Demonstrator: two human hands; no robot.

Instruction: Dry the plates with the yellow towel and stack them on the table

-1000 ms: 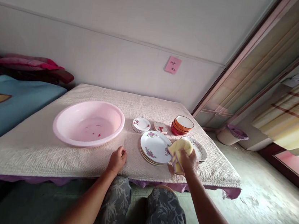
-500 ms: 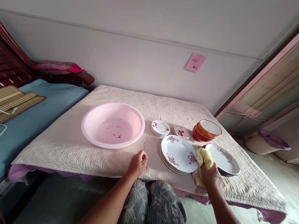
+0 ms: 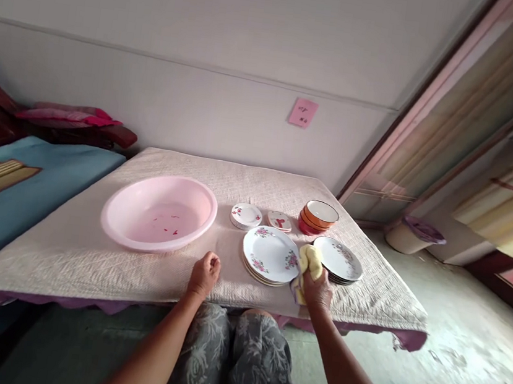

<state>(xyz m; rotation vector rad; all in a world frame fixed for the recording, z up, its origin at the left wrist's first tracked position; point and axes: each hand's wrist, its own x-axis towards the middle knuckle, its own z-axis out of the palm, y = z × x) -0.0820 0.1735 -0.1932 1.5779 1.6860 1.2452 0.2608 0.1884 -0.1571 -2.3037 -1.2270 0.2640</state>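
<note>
My right hand is closed around a bunched yellow cloth, between two stacks of plates. To its left sits a stack of large white plates with pink flowers, close against the cloth. On its other side is a stack of oval plates, the top one white with a floral pattern. My left hand rests curled in a loose fist on the cover, left of the large plates, with nothing visible in it. In front of that hand stands a wide pink basin with red marks on its bottom.
Behind the large plates are small flowered plates, small red-patterned dishes and stacked orange and red bowls. A quilted cover lies over the table. A waste bin stands on the floor at right; a pink note hangs on the wall.
The view has turned to the right, so everything sits further left in the picture. My right hand still grips the cloth in about the same place; the left hand stays curled.
</note>
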